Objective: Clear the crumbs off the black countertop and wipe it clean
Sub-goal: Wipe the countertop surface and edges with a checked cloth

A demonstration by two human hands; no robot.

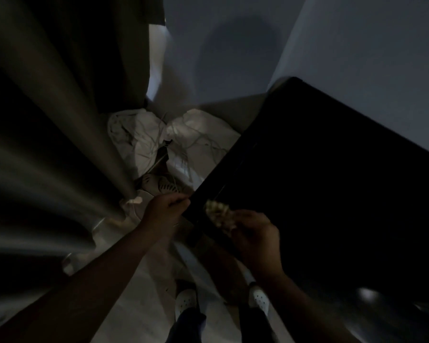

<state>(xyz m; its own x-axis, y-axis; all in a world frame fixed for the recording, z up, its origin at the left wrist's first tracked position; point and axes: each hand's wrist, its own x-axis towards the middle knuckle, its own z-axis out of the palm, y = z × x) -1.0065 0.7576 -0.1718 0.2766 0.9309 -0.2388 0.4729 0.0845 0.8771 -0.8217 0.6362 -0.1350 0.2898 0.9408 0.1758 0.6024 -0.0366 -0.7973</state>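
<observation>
Both hands at the near corner of the black tabletop [332, 181], in very dim light.

My right hand [253, 233] pinches a pale crumpled wad [218, 214] just over the tabletop's near edge; the dark surface spreads away beyond and to the right of that hand. My left hand [166, 211] sits against the corner with fingers curled, though I cannot tell whether it grips anything. A curtain [60, 120] hangs left of it.

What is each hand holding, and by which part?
Right hand grips a pale crumpled wad by its near end. Left hand is curled at the black countertop corner; too dark to tell if it holds anything.
</observation>
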